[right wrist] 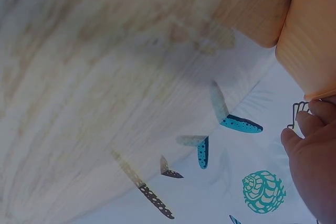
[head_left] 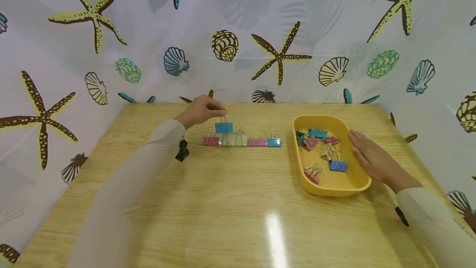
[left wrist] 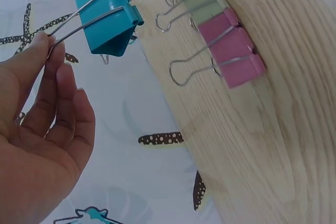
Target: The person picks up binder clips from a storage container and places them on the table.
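Our left grip point(head_left: 201, 110) pinches a blue clip point(head_left: 224, 128) hanging beneath it | long axis roughly along the row of clips point(head_left: 241, 141) | our right grip point(head_left: 373, 160), unclenched, touches the yellow tray point(head_left: 334, 192)

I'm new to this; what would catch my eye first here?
Probably the starfish-patterned cloth hanging behind the table. Next, the blue binder clip in the left hand's grip, held above a row of pink, green and blue clips on the table. To the right, the bright yellow tray stands out, with more clips scattered inside.
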Motion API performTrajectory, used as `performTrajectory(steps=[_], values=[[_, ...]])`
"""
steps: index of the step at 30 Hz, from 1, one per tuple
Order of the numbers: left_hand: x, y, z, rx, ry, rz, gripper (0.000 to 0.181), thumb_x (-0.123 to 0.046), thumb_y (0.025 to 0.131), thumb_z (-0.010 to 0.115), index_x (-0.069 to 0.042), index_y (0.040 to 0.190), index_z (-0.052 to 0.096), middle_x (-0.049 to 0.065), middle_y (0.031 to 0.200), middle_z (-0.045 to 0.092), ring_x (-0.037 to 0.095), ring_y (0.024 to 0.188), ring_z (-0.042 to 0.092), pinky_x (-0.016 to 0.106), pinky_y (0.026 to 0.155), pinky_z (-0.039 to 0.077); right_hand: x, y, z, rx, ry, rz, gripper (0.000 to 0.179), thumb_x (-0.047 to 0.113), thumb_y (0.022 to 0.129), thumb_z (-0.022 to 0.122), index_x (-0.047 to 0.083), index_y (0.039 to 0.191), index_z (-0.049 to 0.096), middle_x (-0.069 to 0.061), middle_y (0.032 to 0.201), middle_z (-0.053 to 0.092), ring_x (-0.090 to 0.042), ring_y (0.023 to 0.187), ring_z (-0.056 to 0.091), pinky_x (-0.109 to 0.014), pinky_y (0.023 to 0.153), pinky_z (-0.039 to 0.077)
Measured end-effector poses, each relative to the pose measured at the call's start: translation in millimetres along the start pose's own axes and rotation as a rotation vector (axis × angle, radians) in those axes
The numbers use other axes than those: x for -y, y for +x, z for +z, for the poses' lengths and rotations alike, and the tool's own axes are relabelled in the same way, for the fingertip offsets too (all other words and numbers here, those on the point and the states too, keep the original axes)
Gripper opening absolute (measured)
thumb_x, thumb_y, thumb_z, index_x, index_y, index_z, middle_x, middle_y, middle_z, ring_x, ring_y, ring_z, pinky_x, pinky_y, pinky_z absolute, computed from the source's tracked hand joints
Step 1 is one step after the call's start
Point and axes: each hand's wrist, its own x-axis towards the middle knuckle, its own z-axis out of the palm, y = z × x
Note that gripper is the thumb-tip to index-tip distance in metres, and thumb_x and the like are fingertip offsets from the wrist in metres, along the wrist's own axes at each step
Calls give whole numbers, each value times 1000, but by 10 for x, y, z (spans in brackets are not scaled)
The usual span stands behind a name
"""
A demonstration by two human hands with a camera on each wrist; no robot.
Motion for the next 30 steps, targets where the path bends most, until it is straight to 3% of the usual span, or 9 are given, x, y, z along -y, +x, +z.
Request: performTrajectory(steps=[8, 16, 21, 30], values=[[383, -220, -283, -48, 49, -46, 25, -26, 93, 65, -7, 106, 74, 9, 108, 69, 24, 96, 63, 42, 85, 50, 26, 33, 21, -2, 26, -9, 53, 21, 106, 34, -9, 148, 20, -31, 152, 19, -46, 142, 14, -46, 117, 4], [686, -440, -509, -75, 64, -116, 30, -25, 95, 61, -4, 115, 70, 16, 119, 65, 31, 108, 59, 47, 94, 47, 40, 83, 41, -5, 28, -12, 53, 20, 106, 33, -8, 149, 18, -30, 153, 18, -45, 142, 13, -47, 117, 4], [844, -510, -452, -83, 83, -124, 30, -23, 95, 61, -2, 114, 70, 18, 118, 65, 33, 108, 61, 48, 92, 48, 33, 100, 48, -5, 20, -21, 53, 20, 106, 34, -9, 148, 19, -31, 152, 19, -45, 142, 15, -46, 117, 4], [1007, -429, -179, -104, 83, -114, 25, -21, 94, 63, -4, 110, 72, 16, 112, 69, 30, 101, 64, 44, 86, 51, -21, 15, 40, -18, -2, -27, 52, 18, 106, 33, -8, 149, 18, -30, 153, 18, -41, 144, 11, -37, 117, -1]])
